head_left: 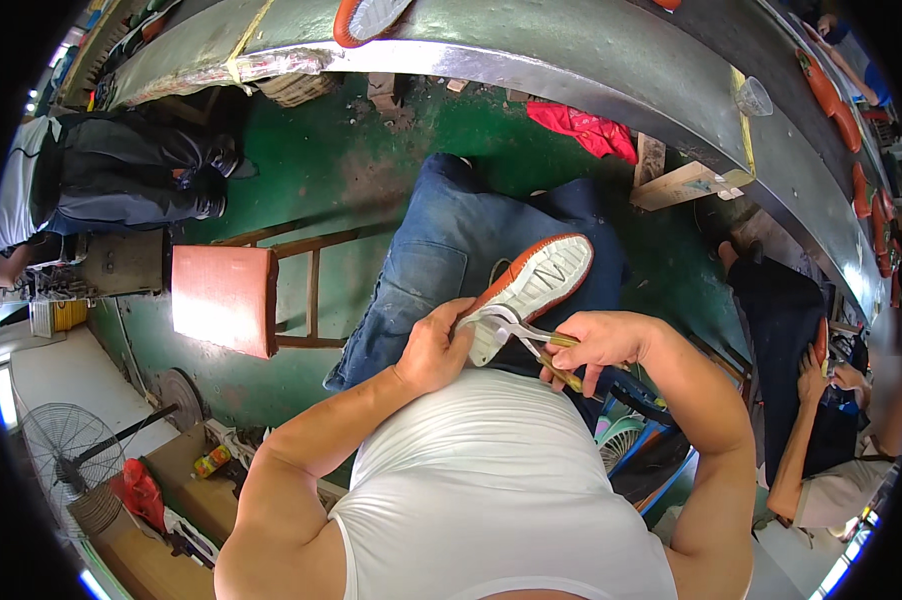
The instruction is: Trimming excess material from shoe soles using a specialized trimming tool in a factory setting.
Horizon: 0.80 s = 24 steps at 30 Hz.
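Note:
An orange-brown shoe [549,279] lies sole side up across my lap, its white underside showing dark drawn lines. My left hand [437,346] grips the shoe near its heel end, fingers closed round the edge. In my right hand [603,340] is a pair of pliers [523,331] with yellowish handles. The plier jaws lie at the heel end of the shoe, close to my left fingers. Whether the jaws bite on the edge, I cannot tell. Blue jeans [421,260] are under the shoe.
A long metal-edged bench [451,58] curves across the far side, with another orange shoe [367,20] on it. At left stand a red-topped stool [225,300] and a fan [69,462]. A red cloth [586,130] lies beneath the bench. Co-workers are at left [121,170] and right [786,330].

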Tool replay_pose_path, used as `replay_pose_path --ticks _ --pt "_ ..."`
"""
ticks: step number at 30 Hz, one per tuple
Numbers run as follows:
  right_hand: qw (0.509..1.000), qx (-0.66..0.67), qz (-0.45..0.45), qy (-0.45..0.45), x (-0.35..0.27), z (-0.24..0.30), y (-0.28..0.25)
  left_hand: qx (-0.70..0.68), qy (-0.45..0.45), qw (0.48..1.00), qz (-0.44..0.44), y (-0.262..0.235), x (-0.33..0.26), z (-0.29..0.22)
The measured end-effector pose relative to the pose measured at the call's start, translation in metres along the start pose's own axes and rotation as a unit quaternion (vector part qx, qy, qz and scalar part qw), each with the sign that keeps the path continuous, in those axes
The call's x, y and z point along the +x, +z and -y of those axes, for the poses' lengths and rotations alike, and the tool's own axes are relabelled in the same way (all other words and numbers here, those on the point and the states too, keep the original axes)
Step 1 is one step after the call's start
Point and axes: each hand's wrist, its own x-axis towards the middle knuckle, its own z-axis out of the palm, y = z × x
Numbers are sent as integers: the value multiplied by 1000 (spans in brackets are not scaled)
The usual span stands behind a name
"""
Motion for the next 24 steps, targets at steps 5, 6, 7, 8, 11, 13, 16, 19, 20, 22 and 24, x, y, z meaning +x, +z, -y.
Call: replay_pose_path --ticks 5,6,7,8,11,13,16,19,20,22,24 --pt "998 51 29 18 0 -5 -4 27 61 998 -14 3 2 11" --pt "998 51 29 19 2 -5 -3 31 62 998 -12 2 3 10" --pt "995 90 29 7 4 -5 0 30 62 998 -12 1 3 9" --pt "991 130 29 -5 7 -6 3 14 30 999 5 0 3 8" --pt "998 20 -47 -32 20 -18 12 3 -28 999 36 -3 7 -5" --pt "993 4 -85 -82 23 -26 25 9 -54 997 48 -4 12 -2" --pt "948 -215 -211 -101 28 -34 37 -20 -96 982 163 -9 21 16" --pt "903 -304 -250 -169 31 -52 39 -41 -158 962 220 -17 28 -12" --pt "897 -308 -254 -188 31 -56 41 -41 -159 962 218 -17 27 -10" --pt "882 -341 -269 -185 22 -57 47 -18 -131 965 229 -15 26 -6" --pt "865 -371 -287 -180 14 -55 55 29 -114 955 273 -23 25 -8"
